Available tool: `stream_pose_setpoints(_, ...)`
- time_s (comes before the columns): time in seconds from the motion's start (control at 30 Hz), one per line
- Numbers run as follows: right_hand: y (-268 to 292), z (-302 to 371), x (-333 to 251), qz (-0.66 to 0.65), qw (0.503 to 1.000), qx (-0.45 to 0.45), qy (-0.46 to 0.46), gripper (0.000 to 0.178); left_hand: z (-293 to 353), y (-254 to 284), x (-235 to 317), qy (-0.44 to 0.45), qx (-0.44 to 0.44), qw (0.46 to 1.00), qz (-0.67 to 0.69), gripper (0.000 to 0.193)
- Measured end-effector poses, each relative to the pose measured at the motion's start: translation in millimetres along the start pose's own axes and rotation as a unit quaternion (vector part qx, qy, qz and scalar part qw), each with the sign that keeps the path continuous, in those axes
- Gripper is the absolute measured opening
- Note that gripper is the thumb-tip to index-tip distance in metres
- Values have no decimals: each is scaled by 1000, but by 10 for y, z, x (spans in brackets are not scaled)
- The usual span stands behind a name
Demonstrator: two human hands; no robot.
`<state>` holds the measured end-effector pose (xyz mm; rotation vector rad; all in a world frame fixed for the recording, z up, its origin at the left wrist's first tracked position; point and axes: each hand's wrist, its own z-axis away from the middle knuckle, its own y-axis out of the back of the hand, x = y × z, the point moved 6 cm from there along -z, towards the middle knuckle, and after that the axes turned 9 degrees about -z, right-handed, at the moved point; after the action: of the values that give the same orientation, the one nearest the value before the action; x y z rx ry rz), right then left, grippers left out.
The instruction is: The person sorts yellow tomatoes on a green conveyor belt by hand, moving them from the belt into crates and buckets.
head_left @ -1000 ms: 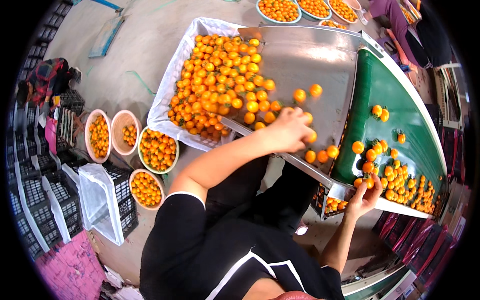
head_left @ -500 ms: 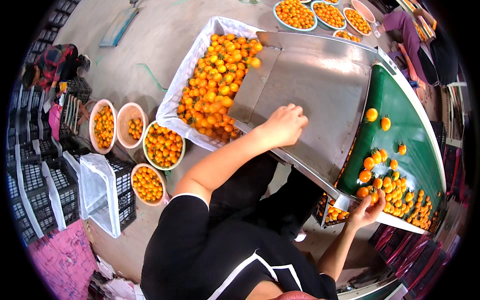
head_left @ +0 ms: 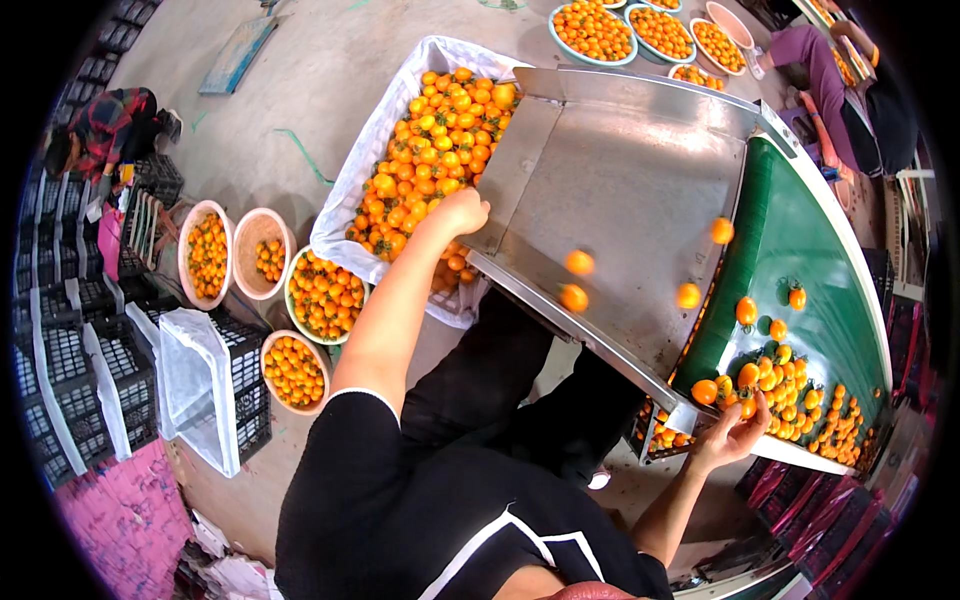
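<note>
My left hand (head_left: 464,213) is curled by the lip of a metal chute (head_left: 620,180), beside a white-lined crate (head_left: 335,200) full of orange cherry tomatoes (head_left: 440,140). Whatever is inside its bent fingers is hidden. Several loose tomatoes, slightly blurred, are on the chute, one of them a round tomato (head_left: 579,262). At the near edge of a green conveyor belt (head_left: 800,220), my right hand (head_left: 730,437) has a cherry tomato (head_left: 748,407) between thumb and fingers. More tomatoes (head_left: 785,380) bunch on the belt just beyond that hand.
Tubs of tomatoes (head_left: 293,370) stand on the floor at left, near stacked black crates (head_left: 90,350) and a lined crate (head_left: 205,390). More basins (head_left: 592,32) sit at the far side. One person (head_left: 110,130) bends at far left; another (head_left: 830,90) sits at far right.
My left hand has moved left from over the chute's middle to its lip by the crate. Several tomatoes now appear on the bare chute. My right hand has stayed at the belt edge.
</note>
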<state>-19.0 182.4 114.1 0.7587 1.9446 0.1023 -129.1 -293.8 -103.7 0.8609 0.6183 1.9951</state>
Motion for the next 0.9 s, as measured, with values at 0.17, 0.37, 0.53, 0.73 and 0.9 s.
stream_pose_setpoints(0.17,-50,-28,-50,15,1000,-12,3,37,-28,20,-128,12,44,998,44,51)
stream_pose_setpoints(0.37,-53,-35,-102,38,999,-10,17,36,494,355,193,-13,156,985,70,39)
stream_pose_setpoints(0.53,-8,-22,15,35,999,-3,3,35,752,269,695,-95,264,958,-53,30)
stream_pose_setpoints(0.73,28,-46,13,24,999,0,-39,34,755,279,319,-95,193,966,141,26)
stream_pose_setpoints(0.9,0,-76,-33,70,997,-6,17,29,99,390,-687,-1,300,951,71,34)
